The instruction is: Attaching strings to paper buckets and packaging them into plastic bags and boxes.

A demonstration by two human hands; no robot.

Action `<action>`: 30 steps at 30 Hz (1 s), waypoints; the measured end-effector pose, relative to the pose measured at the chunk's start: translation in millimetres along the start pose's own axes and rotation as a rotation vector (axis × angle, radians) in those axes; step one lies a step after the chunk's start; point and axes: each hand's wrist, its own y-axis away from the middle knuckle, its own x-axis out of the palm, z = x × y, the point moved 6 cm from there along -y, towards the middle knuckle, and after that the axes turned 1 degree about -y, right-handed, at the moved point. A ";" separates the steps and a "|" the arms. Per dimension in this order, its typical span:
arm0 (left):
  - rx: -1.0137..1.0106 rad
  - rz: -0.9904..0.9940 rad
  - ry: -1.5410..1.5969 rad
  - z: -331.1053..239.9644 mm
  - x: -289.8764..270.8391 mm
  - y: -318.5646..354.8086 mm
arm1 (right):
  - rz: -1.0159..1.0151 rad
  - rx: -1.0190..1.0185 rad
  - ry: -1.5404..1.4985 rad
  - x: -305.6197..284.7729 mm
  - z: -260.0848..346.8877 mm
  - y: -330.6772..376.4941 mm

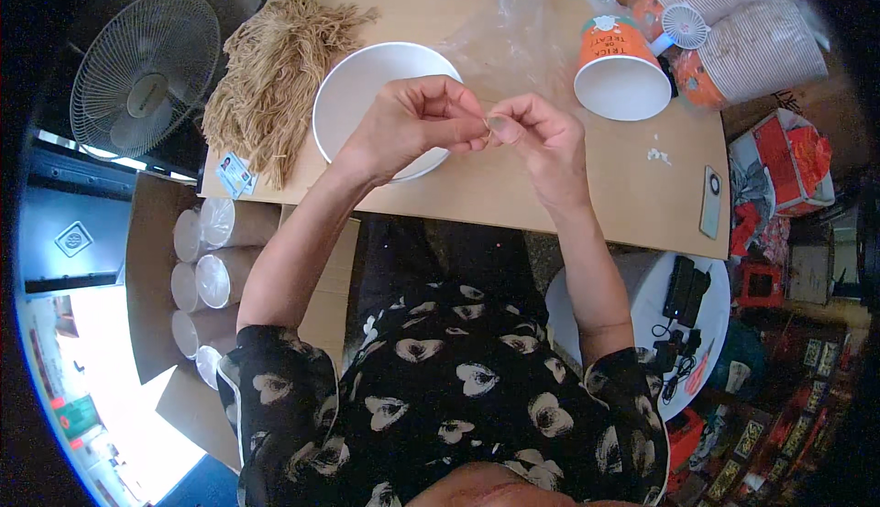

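Observation:
My left hand (417, 126) and my right hand (541, 145) meet fingertip to fingertip above the table's near edge. Both are closed in a pinch on something small and thin, mostly hidden by the fingers, so I cannot make out its kind. Under and behind my left hand stands a large white paper bucket (353, 94), its inside plain white. A thick bundle of tan cords (270, 76) lies to the left of it. Right of my hands, an orange paper bucket (619, 53) lies tipped with its white mouth facing me.
Bagged stacks of paper buckets (761, 44) lie at the far right, with a small white hand fan (685, 27) against them. Crumpled see-through plastic (522, 30) covers the table's back. A carton (160, 232) of wrapped stacks stands left, below a standing fan (147, 76).

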 end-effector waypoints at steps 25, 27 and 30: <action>-0.025 0.102 -0.012 -2.9 1.0 -1.2 | 0.036 0.251 -0.060 -17.5 6.0 26.4; 0.002 0.126 -0.169 -7.7 6.4 0.8 | 0.036 0.238 -0.044 -15.2 16.4 27.6; 0.051 0.092 -0.247 -14.6 10.7 7.3 | 0.035 0.212 -0.043 -15.4 25.3 31.2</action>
